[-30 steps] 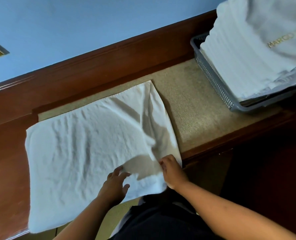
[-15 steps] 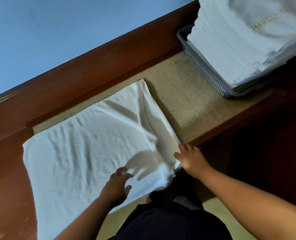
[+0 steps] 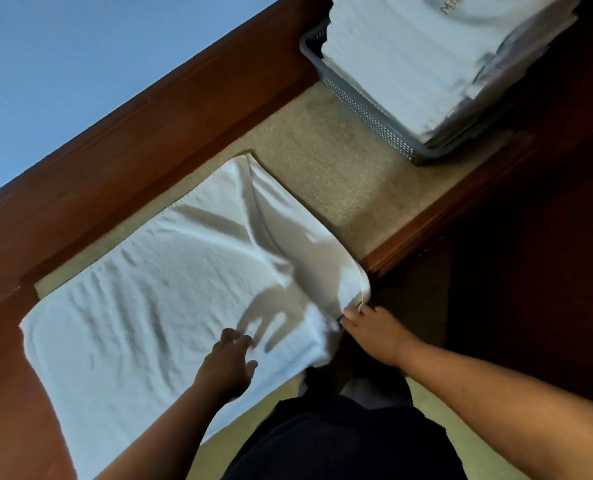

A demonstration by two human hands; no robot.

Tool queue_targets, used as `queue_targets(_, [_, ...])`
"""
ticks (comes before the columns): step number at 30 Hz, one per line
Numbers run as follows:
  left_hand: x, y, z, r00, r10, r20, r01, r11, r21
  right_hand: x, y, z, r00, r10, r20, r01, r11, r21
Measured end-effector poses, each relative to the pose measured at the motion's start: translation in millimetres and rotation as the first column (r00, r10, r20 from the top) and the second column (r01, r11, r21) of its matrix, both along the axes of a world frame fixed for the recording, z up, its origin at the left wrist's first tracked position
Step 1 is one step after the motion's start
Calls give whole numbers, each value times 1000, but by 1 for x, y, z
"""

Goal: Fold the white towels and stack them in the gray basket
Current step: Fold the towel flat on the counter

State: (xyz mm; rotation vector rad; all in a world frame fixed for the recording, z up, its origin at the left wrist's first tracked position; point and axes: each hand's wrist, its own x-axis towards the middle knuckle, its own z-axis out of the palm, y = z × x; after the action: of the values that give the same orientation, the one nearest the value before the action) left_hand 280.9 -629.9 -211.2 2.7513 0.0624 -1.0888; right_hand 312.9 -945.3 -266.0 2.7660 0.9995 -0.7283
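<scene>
Right hand point(image 3: 374, 329) pinches the white towel point(image 3: 149, 306) at its corner; left hand point(image 3: 227, 365), fingers loose, over it

The left hand point(image 3: 225, 368) hovers over the white towel point(image 3: 149, 306); right hand point(image 3: 371, 329) apparently pinches its corner.

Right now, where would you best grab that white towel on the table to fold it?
By its near right corner, coming from the right. That corner of the towel lies at the table edge and bunches up, so fingers can get under it; the right hand seems to pinch there. The left hand rests on the cloth, steadying it.
</scene>
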Motion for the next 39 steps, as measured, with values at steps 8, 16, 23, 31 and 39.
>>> queue_targets(8, [5,-17,-1,995,-102,-5,102,994,47,-3,0,-27,980,-137,-146,133,990,-41])
queue_targets(16, [10,-25,-4,977,-209,-29,210,977,32,-13,-32,-7,678,-708,-198,727,685,43])
queue_targets(23, [19,-36,-1,980,-197,-32,198,979,54,-38,-52,-21,829,-549,-107,543,836,-84])
queue_targets(31, [16,-50,2,973,-226,-49,229,969,90,-60,-41,-39,849,-484,-212,488,872,-35])
queue_targets(39, [14,-50,3,967,-252,-49,255,963,86,-31,-10,-61,631,-660,-408,767,608,203])
